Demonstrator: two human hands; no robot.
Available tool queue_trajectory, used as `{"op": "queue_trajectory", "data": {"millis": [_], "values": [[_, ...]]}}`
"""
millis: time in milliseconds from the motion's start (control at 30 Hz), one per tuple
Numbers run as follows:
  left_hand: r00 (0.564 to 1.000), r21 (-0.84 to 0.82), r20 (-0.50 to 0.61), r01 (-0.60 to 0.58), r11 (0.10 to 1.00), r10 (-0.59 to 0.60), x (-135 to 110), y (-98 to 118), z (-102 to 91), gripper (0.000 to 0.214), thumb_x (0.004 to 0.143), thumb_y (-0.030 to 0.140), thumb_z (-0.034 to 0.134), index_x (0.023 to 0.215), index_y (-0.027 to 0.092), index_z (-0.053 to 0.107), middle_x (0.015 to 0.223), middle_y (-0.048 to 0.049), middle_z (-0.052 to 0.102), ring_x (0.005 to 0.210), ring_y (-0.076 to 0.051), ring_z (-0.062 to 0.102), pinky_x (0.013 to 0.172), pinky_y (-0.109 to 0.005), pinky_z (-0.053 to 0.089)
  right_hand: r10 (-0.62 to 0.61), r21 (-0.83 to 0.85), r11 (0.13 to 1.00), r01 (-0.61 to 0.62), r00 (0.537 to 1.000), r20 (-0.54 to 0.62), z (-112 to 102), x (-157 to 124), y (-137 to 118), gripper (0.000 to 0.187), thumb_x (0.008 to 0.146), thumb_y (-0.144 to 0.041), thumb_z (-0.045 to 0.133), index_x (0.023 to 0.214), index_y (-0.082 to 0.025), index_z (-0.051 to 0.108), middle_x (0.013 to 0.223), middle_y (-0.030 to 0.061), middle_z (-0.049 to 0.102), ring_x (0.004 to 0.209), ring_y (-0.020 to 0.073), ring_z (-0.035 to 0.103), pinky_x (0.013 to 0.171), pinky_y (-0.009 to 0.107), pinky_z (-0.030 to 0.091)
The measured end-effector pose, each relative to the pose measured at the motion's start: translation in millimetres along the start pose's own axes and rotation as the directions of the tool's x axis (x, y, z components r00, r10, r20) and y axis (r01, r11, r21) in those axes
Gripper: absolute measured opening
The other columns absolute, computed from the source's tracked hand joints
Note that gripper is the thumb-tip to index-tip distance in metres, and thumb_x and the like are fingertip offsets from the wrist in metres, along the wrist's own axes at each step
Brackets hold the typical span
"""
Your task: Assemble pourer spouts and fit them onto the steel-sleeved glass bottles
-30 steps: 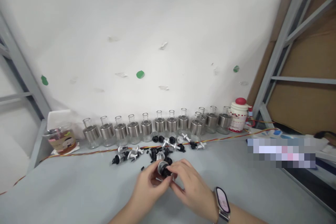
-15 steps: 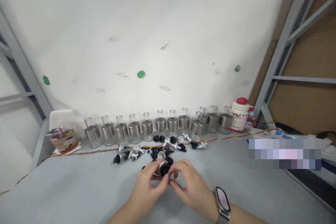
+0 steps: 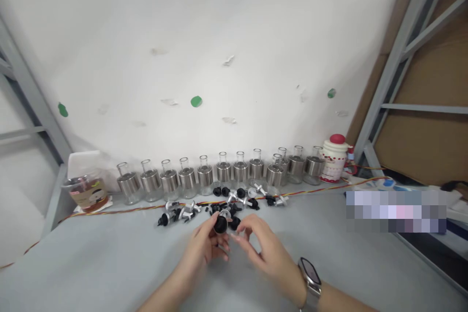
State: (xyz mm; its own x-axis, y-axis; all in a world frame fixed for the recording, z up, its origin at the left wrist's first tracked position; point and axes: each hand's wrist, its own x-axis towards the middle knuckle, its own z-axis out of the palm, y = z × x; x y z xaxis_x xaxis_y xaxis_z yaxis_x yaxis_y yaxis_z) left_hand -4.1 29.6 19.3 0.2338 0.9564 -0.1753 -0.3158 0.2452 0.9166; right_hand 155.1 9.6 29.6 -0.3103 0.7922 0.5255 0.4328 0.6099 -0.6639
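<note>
Looks like you're mid-fiddle with the black cap (image 3: 220,224), pinched tight in your left hand (image 3: 203,253) just in front of the bottles (image 3: 223,173), right hand (image 3: 268,253) beside it with fingers loosely apart, so any next move needs a steady pinch.

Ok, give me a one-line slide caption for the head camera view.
Left hand pinches a small black cap beside the right hand, before a row of steel-collared glass bottles.
</note>
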Motion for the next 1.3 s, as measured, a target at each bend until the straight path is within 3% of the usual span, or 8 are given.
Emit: {"op": "queue_trajectory", "data": {"millis": [133, 267, 400, 600, 867, 1100, 1300], "values": [[0.997, -0.014, 0.081, 0.015, 1.0, -0.014, -1, -4, 1.2, 0.05, 0.073, 0.048, 0.05, 0.104, 0.009, 0.054, 0.057, -0.0024, 0.058, 0.046, -0.015, 0.057, 0.038, -0.025, 0.046, 0.251, 0.204, 0.945, -0.256, 0.967, 0.051, 3, 4, -4, 0.025, 0.087, -0.035, 0.033, 0.072, -0.02, 0.046, 0.069, -0.0008, 0.05, 0.064, 0.0134, 0.048, 0.06, 0.024, 0.04], [0.989, 0.055, 0.147, -0.037, 0.998, 0.029, -9, -12, 7.1, 0.059, 0.07, 0.049, 0.056, 0.114, 0.01, 0.048, 0.057, -0.0019, 0.058, 0.047, -0.016, 0.058, 0.039, -0.026, 0.047, 0.288, 0.425, 0.837, -0.346, 0.937, 0.197, 8, 4, -5, 0.029, 0.088, -0.039, 0.028, 0.078, -0.021, 0.047, 0.066, -0.0026, 0.049, 0.059, 0.0117, 0.048, 0.056, 0.022, 0.04], [0.983, 0.076, 0.169, -0.08, 0.994, 0.066, -16, -16, 15.5, 0.061, 0.07, 0.051, 0.054, 0.116, 0.012, 0.046, 0.056, -0.0005, 0.057, 0.048, -0.015, 0.058, 0.039, -0.025, 0.048, 0.338, 0.447, 0.809, -0.381, 0.924, 0.176, 13, 2, -2, 0.027, 0.087, -0.041, 0.03, 0.079, -0.021, 0.047, 0.067, -0.0028, 0.05, 0.06, 0.0114, 0.048, 0.056, 0.022, 0.04], [0.992, 0.147, 0.099, -0.091, 0.985, 0.077, -22, -16, 24.3, 0.053, 0.076, 0.049, 0.047, 0.115, 0.013, 0.043, 0.048, 0.004, 0.052, 0.04, -0.013, 0.055, 0.036, -0.023, 0.046, 0.329, 0.415, 0.835, -0.361, 0.933, 0.149, 15, 0, 1, 0.028, 0.087, -0.042, 0.031, 0.082, -0.02, 0.047, 0.072, -0.0016, 0.052, 0.068, 0.0121, 0.051, 0.064, 0.023, 0.04], [0.981, 0.249, 0.066, -0.195, 0.949, 0.184, -28, -14, 29.9, 0.04, 0.082, 0.045, 0.038, 0.108, 0.015, 0.042, 0.053, 0.0052, 0.051, 0.038, -0.01, 0.05, 0.034, -0.022, 0.045, 0.36, 0.475, 0.776, -0.416, 0.909, 0.208, 19, -5, 0, 0.032, 0.083, -0.051, 0.032, 0.081, -0.021, 0.044, 0.062, -0.0045, 0.045, 0.055, 0.0104, 0.045, 0.052, 0.022, 0.036], [0.985, 0.278, 0.011, -0.169, 0.946, 0.173, -31, -11, 30.8, 0.043, 0.082, 0.048, 0.036, 0.109, 0.016, 0.044, 0.064, 0.0017, 0.054, 0.042, -0.01, 0.05, 0.038, -0.021, 0.045, 0.373, 0.466, 0.771, -0.435, 0.9, 0.224, 20, -5, -3, 0.033, 0.083, -0.052, 0.031, 0.082, -0.021, 0.043, 0.061, -0.0047, 0.044, 0.054, 0.0098, 0.043, 0.049, 0.021, 0.035], [0.977, 0.281, 0.071, -0.214, 0.936, 0.202, -29, -12, 30.6, 0.044, 0.08, 0.048, 0.039, 0.11, 0.016, 0.045, 0.064, 0.0, 0.057, 0.046, -0.011, 0.052, 0.036, -0.02, 0.044, 0.348, 0.483, 0.763, -0.429, 0.903, 0.251, 20, -6, -2, 0.029, 0.086, -0.046, 0.03, 0.084, -0.021, 0.043, 0.058, -0.0061, 0.04, 0.049, 0.0078, 0.038, 0.046, 0.02, 0.032]]}}
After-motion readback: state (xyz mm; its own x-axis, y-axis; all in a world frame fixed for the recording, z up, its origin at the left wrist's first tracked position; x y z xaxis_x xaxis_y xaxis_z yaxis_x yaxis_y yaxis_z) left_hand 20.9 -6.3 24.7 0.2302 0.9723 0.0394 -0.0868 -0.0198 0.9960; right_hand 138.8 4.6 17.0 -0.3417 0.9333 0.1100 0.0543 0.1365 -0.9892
